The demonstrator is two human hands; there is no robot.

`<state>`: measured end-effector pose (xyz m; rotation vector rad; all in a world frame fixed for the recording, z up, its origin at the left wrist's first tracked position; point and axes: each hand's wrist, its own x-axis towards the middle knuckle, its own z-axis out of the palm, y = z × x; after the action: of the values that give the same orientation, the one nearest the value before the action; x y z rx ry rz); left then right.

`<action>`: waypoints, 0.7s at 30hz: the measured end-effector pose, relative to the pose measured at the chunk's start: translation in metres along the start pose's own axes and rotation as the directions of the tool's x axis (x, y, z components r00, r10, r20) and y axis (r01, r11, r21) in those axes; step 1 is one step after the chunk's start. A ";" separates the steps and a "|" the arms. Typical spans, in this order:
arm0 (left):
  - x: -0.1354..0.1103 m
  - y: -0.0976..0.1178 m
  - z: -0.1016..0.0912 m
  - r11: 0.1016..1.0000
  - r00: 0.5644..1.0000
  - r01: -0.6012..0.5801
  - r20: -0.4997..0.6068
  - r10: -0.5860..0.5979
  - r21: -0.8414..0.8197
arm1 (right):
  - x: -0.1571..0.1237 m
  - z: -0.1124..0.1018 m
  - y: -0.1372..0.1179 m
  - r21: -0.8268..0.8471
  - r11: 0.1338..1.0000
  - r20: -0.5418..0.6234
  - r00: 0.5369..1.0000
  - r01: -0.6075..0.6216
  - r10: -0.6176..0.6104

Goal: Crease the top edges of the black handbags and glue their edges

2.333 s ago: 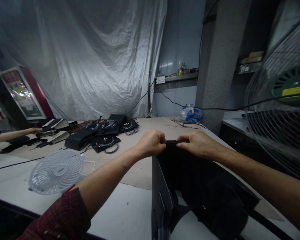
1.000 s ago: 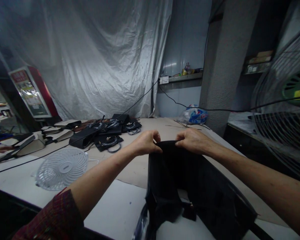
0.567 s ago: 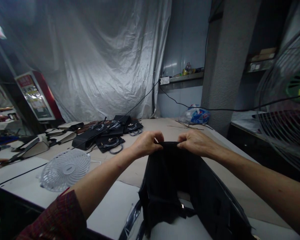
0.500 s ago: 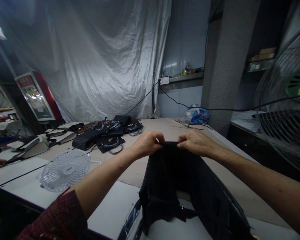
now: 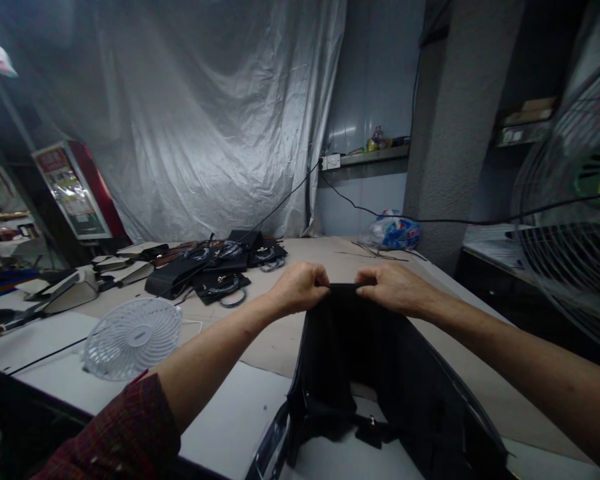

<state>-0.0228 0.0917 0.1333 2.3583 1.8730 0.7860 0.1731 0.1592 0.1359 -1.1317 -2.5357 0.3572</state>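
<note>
In front of me on the table stands a black bag piece (image 5: 425,380), its walls upright and no bottom panel visible, so the white surface shows through. My left hand (image 5: 303,287) pinches its far top edge on the left side. On the same edge, a short gap to the right, my right hand (image 5: 393,287) is closed with thumb and fingers. A small metal fitting (image 5: 373,420) shows on a black strap inside the near part. A plastic-wrapped handle (image 5: 273,440) hangs at the near left side.
A white fan (image 5: 135,339) lies at the left. Behind it are black bag parts with wrapped handles (image 5: 225,287) and beige-and-black pieces (image 5: 73,290). A blue-and-white plastic bag (image 5: 395,230) sits at the back. A large caged fan (image 5: 575,220) stands right; a black cable (image 5: 460,220) crosses the view.
Both hands keep hold of the far edge. The bag piece's near part has shifted slightly right. At the far left, another person's hand has drawn back toward the frame's edge.
</note>
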 end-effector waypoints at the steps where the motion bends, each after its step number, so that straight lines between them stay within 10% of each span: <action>1: 0.000 0.002 0.000 1.000 1.000 0.003 0.003 -0.003 0.002 | 0.001 0.001 0.001 0.033 0.999 -0.003 1.000 0.015 -0.014; 21: 0.000 0.001 0.001 1.000 1.000 -0.006 0.006 0.007 -0.029 | 0.017 0.013 -0.002 0.218 0.975 0.085 0.996 -0.042 0.024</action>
<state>-0.0214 0.0914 0.1331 2.3482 1.8398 0.7999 0.1555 0.1695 0.1284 -1.0948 -2.4732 0.6877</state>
